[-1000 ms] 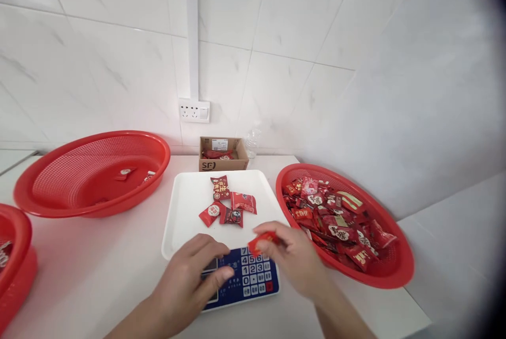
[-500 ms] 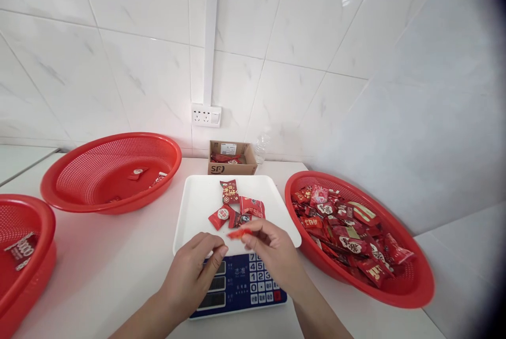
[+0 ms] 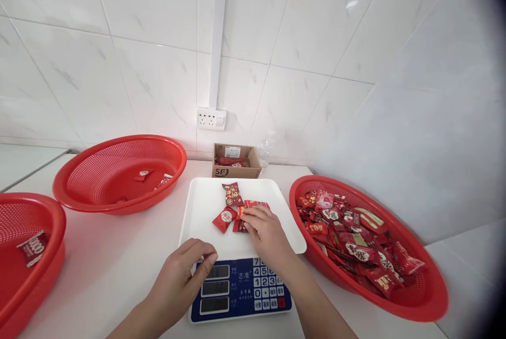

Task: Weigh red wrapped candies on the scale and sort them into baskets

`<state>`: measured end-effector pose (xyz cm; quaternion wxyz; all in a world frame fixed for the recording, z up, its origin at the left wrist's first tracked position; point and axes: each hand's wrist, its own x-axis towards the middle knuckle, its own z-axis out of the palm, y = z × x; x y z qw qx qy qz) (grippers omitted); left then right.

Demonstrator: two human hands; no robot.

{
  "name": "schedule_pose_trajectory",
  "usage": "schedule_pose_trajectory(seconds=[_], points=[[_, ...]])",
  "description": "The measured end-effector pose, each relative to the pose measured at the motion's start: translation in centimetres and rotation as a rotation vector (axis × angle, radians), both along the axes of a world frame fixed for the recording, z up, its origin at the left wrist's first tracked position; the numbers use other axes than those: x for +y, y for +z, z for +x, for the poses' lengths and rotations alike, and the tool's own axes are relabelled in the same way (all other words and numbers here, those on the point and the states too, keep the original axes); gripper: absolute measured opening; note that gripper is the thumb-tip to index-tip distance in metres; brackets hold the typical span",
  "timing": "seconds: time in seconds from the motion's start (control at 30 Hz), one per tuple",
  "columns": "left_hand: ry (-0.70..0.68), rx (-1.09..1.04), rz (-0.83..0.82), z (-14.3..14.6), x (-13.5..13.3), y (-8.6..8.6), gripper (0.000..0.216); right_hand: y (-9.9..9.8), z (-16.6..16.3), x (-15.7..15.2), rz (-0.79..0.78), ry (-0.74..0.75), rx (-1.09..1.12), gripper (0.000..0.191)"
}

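A white weighing tray (image 3: 200, 223) tops a blue-fronted digital scale (image 3: 237, 297). On it lie several small wrapped snack packets: a dark red one (image 3: 232, 194) with gold lettering, a red one (image 3: 224, 219) with a round cream label, and others partly covered by my hand. My right hand (image 3: 266, 233) is over this group, its fingertips closed on a small red and orange packet (image 3: 241, 213). Near the tray's front left corner, my left hand (image 3: 185, 268) is curled, thumb and forefinger tips together, and nothing shows between them.
At right stands a red basket (image 3: 429, 297) heaped with red packets. Two more red baskets stand left, one farther back (image 3: 83, 170) and one nearer (image 3: 59, 239), with a few packets inside. A cardboard box (image 3: 237, 172) holding packets sits behind the scale, below a wall socket (image 3: 211, 118).
My right hand has moved forward, bringing the small red packet down to the others on the tray. My left hand has drawn slightly back to the left. The view has shifted a little.
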<state>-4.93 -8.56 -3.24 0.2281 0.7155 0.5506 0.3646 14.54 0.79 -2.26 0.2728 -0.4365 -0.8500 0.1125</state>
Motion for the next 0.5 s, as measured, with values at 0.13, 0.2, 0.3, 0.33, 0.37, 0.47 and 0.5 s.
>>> schedule_pose_trajectory(seconds=[0.13, 0.2, 0.3, 0.33, 0.37, 0.47, 0.5], points=[[-0.029, 0.024, 0.035, 0.2, 0.2, 0.2, 0.021, 0.3, 0.1, 0.1, -0.035, -0.022, -0.084, 0.029], [-0.055, 0.064, 0.061, 0.3, 0.4, 0.4, 0.020, 0.6, 0.2, 0.2, -0.074, -0.034, -0.131, 0.029], [-0.095, 0.160, 0.106, 0.1, 1.2, 0.9, 0.017, 0.8, 0.7, 0.4, -0.158, -0.078, -0.220, 0.045], [-0.112, 0.198, 0.118, -0.1, 1.5, 1.1, 0.019, 0.7, 1.0, 0.5, -0.191, -0.090, -0.250, 0.051], [-0.129, 0.237, 0.127, -0.2, 1.8, 1.3, 0.021, 0.6, 1.3, 0.6, -0.224, -0.095, -0.272, 0.055], [-0.170, 0.358, 0.131, -0.4, 2.8, 1.5, 0.029, 0.2, 2.0, 0.5, -0.274, -0.061, -0.272, 0.053], [-0.178, 0.395, 0.125, -0.5, 3.0, 1.5, 0.032, 0.1, 2.3, 0.4, -0.277, -0.045, -0.256, 0.050]])
